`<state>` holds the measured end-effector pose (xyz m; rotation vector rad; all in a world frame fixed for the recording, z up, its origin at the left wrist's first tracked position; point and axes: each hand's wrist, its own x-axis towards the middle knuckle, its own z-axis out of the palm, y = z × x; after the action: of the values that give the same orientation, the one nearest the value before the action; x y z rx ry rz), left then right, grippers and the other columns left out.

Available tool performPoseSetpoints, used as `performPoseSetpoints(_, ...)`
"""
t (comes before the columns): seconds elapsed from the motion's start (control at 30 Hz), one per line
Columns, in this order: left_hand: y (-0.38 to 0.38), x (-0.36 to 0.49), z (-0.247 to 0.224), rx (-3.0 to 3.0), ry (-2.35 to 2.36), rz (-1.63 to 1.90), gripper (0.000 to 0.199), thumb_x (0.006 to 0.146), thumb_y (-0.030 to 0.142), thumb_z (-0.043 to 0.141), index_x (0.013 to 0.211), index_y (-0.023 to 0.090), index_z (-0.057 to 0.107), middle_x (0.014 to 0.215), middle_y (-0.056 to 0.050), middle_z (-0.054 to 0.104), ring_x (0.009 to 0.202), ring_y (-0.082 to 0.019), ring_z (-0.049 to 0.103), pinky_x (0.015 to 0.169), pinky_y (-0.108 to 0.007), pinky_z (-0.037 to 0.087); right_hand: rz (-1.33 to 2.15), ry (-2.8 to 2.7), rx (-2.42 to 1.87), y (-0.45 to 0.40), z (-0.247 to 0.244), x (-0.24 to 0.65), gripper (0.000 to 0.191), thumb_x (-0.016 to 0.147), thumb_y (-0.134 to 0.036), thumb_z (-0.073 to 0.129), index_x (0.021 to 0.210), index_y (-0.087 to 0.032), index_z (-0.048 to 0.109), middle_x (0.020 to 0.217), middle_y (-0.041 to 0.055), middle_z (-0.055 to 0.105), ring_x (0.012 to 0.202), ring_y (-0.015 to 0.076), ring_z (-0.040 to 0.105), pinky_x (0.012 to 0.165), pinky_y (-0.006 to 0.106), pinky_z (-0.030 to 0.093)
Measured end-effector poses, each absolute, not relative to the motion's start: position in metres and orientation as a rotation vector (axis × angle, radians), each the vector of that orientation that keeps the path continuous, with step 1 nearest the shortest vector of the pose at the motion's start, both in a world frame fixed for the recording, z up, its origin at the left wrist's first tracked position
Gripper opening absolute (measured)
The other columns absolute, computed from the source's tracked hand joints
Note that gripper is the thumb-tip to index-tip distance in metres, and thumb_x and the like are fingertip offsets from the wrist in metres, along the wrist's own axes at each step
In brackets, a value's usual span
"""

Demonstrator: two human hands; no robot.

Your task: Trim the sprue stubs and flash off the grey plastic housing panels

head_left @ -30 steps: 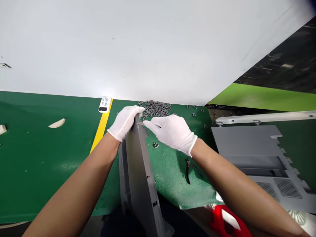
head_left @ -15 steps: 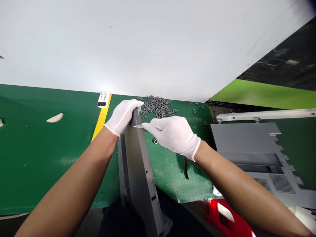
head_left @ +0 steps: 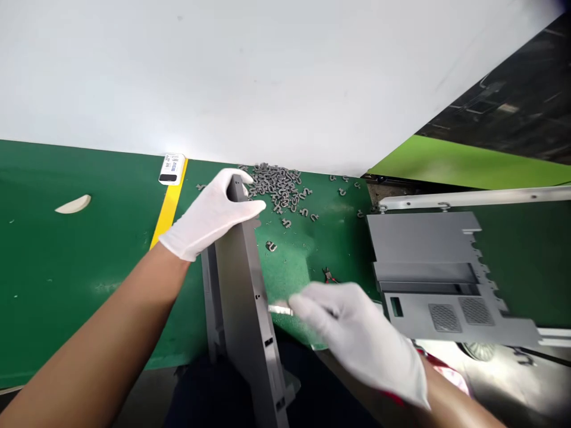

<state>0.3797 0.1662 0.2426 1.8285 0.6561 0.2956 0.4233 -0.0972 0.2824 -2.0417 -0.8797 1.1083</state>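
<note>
A long grey plastic panel (head_left: 243, 273) stands on edge and slants down toward my lap, its narrow slotted side facing up. My left hand (head_left: 214, 205), in a white glove, grips the panel's far end with the thumb over the top edge. In its white glove, my right hand (head_left: 357, 333) is closed on a small knife, smeared by motion. The knife's blade (head_left: 281, 310) points left, close to the panel's right side; whether it touches I cannot tell. Right of the panel's far end lies a pile of small grey hook-shaped clips (head_left: 279, 184).
Red-handled pliers (head_left: 329, 276) lie on the green table (head_left: 107, 249). A white labelled device (head_left: 172, 169) sits on a yellow strip (head_left: 167, 214). A pale curved piece (head_left: 74, 204) lies at left. Another grey panel (head_left: 423, 249) is at right, and a white wall (head_left: 200, 77) stands behind.
My right hand with the knife has moved from the panel's far end down along its edge toward me. My left hand keeps hold of the far end, its thumb now across the edge.
</note>
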Motion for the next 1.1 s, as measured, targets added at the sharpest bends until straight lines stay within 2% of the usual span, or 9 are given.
performPoseSetpoints(0.07,0.163,0.374,0.244,1.813,0.642,0.251,0.060,0.070,0.034,0.083,0.125,0.032,0.060,0.104,-0.002,0.061,0.082,-0.019,0.060,0.067,-0.033,0.048,1.177,-0.895,-2.059,-0.126,0.283,0.399,0.056,0.105,-0.060,0.045,0.066,-0.020,0.040,0.063,-0.0056,0.040,0.060,0.0091,0.036,0.056,0.026,0.028)
performPoseSetpoints(0.13,0.162,0.372,0.246,1.821,0.623,0.231,0.063,0.068,0.033,0.084,0.126,0.032,0.059,0.109,-0.003,0.060,0.085,-0.020,0.060,0.069,-0.033,0.049,1.148,-0.918,-2.107,-0.147,0.281,0.380,0.057,0.104,-0.058,0.048,0.064,-0.020,0.034,0.060,-0.0056,0.037,0.056,0.0088,0.033,0.054,0.027,0.026)
performPoseSetpoints(0.23,0.161,0.375,0.247,1.789,0.577,0.251,0.047,0.075,0.031,0.079,0.118,0.028,0.060,0.106,-0.002,0.058,0.086,-0.018,0.055,0.072,-0.032,0.045,0.972,-0.959,-2.191,-0.159,0.274,0.365,0.054,0.105,-0.051,0.049,0.064,-0.020,0.032,0.058,-0.0057,0.037,0.054,0.0088,0.031,0.053,0.027,0.026)
performPoseSetpoints(0.37,0.157,0.382,0.249,1.777,0.578,0.347,0.018,0.087,0.026,0.067,0.104,0.023,0.062,0.095,0.000,0.052,0.086,-0.015,0.046,0.074,-0.030,0.034,0.651,-1.064,-2.276,-0.155,0.270,0.362,0.051,0.107,-0.044,0.048,0.064,-0.020,0.034,0.056,-0.0065,0.037,0.050,0.0082,0.031,0.051,0.027,0.025)
performPoseSetpoints(0.47,0.154,0.386,0.249,1.799,0.580,0.400,0.008,0.089,0.023,0.065,0.096,0.022,0.063,0.095,0.000,0.052,0.090,-0.015,0.045,0.075,-0.030,0.033,0.429,-1.212,-2.340,-0.151,0.272,0.362,0.050,0.107,-0.041,0.050,0.063,-0.021,0.037,0.053,-0.0073,0.040,0.045,0.0085,0.030,0.050,0.029,0.025)
performPoseSetpoints(0.7,0.150,0.396,0.236,1.717,0.517,0.373,0.011,0.085,0.025,0.065,0.095,0.025,0.061,0.094,-0.001,0.055,0.083,-0.017,0.049,0.068,-0.032,0.035,0.158,-1.442,-2.409,-0.154,0.272,0.365,0.047,0.108,-0.040,0.048,0.064,-0.024,0.046,0.051,-0.0065,0.047,0.040,0.0109,0.041,0.048,0.033,0.025)
performPoseSetpoints(0.93,0.151,0.399,0.229,1.723,0.504,0.383,0.012,0.083,0.026,0.068,0.095,0.027,0.063,0.096,-0.002,0.058,0.087,-0.020,0.054,0.071,-0.035,0.040,0.125,-1.523,-2.454,-0.157,0.270,0.364,0.049,0.109,-0.042,0.044,0.063,-0.025,0.046,0.049,-0.0056,0.048,0.039,0.0139,0.049,0.047,0.035,0.026)
performPoseSetpoints(1.1,0.150,0.399,0.228,1.757,0.489,0.374,0.014,0.083,0.029,0.067,0.097,0.027,0.062,0.096,-0.003,0.060,0.088,-0.021,0.056,0.072,-0.036,0.043,0.044,-1.561,-2.478,-0.159,0.266,0.360,0.047,0.108,-0.040,0.044,0.063,-0.027,0.044,0.048,-0.0058,0.046,0.036,0.0177,0.049,0.044,0.037,0.023)
